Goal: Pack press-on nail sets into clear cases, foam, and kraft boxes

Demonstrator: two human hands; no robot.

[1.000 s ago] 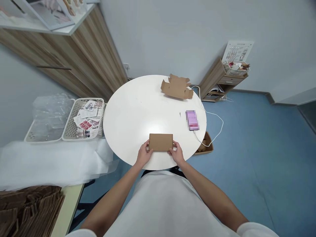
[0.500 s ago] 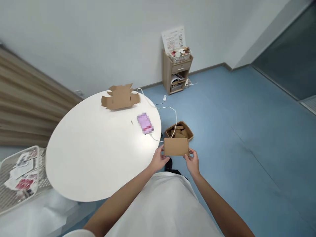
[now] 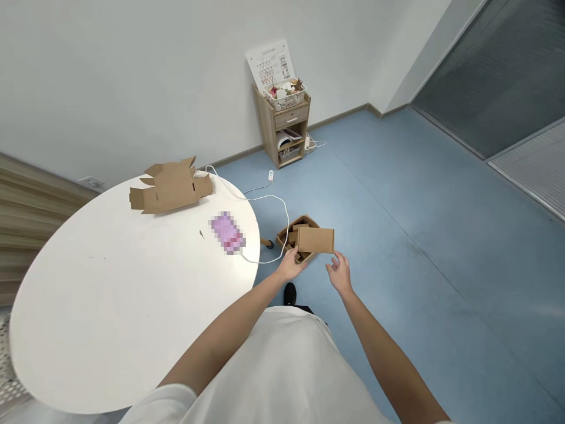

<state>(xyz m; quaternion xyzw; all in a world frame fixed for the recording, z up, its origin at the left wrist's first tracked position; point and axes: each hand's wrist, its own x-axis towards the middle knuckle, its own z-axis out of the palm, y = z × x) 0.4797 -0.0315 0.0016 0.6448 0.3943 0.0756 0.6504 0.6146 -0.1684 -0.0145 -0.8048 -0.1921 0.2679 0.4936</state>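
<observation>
A small closed brown cardboard box (image 3: pixel 316 240) is over the right part of an open carton (image 3: pixel 282 242) on the floor. Whether it rests there or is in the air, I cannot tell. My left hand (image 3: pixel 291 265) is open by the box's lower left corner, its fingertips overlapping that corner in view. Just below the lower right corner, my right hand (image 3: pixel 339 273) is open with fingers apart. Several brown cardboard pieces or boxes (image 3: pixel 293 237) lie inside the carton, partly hidden by the small box.
A white oval table (image 3: pixel 132 306) at left bears an unfolded cardboard box (image 3: pixel 170 187) and a pixelated purple phone-shaped item (image 3: pixel 227 231) with a white cable (image 3: pixel 286 215) looping off the edge. A wooden cabinet (image 3: pixel 269 126) stands by the wall. My shoe (image 3: pixel 289 292) is beside the table.
The small box has moved away from me and looks smaller, over the carton. Both hands have loosened from its sides. My view has turned to the right.
</observation>
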